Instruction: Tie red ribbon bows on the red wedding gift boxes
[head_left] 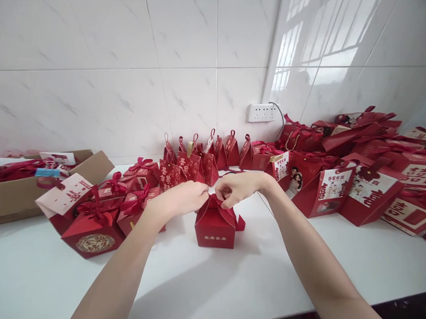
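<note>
A small red gift box (215,230) with gold characters stands upright on the white table in front of me. Its curved top flaps are folded together, and a red ribbon (241,223) hangs off its right side. My left hand (186,197) is closed at the upper left of the box top, on the ribbon, with its fingertips partly hidden. Over the top, my right hand (238,188) pinches the ribbon between bent thumb and fingers. The two hands nearly meet above the flaps.
Red boxes with ribbon bows (93,225) and a cardboard carton (6,197) stand at left. Triangular red boxes (189,165) line the wall behind. Many more red boxes (333,190) are piled at right. A power strip (262,113) is on the tiled wall.
</note>
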A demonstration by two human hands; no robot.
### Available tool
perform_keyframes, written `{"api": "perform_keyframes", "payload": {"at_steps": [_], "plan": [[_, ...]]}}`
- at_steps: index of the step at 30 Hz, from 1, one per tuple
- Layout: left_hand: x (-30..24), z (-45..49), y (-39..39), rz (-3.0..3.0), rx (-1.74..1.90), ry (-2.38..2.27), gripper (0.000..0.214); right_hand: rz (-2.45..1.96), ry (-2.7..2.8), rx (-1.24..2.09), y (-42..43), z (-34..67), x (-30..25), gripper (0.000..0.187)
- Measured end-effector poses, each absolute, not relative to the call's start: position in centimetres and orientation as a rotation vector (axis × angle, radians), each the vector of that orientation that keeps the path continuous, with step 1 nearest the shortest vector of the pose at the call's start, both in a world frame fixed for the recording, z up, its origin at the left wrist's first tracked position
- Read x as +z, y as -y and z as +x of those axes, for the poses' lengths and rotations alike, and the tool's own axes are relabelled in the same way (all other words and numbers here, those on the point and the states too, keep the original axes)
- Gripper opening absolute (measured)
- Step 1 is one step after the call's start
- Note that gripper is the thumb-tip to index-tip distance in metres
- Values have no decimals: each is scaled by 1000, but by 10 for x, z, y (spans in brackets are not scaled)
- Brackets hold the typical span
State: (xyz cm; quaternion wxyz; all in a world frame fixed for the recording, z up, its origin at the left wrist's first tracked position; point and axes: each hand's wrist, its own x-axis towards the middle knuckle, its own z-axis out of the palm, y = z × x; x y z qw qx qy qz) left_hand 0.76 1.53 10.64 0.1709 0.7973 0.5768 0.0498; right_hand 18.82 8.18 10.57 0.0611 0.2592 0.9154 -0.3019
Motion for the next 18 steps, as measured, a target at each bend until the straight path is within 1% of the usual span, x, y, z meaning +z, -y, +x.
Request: {"api": "perform_keyframes", "payload": {"at_steps": [4, 6, 8, 13, 15, 18], "plan": [[107, 9, -16, 2310, 262, -1570, 13, 760, -2759, -939, -81, 189, 107, 9], [111, 10, -13, 2330, 334, -1497, 12, 792, -2768, -941, -80, 190, 110, 6], [116, 11, -10, 2330, 377, -1424, 11, 835, -2799, -950, -79, 192, 113, 7], [121, 11, -6, 2301, 304, -1399, 3, 869, -2818, -983, -76, 197, 119, 10], [119, 11, -7, 2314, 275, -1490, 5, 820, -2796, -1001, -77, 196, 118, 10], [113, 10, -12, 2335, 280, -1654, 15, 724, -2806, -1002, -79, 194, 113, 8]]}}
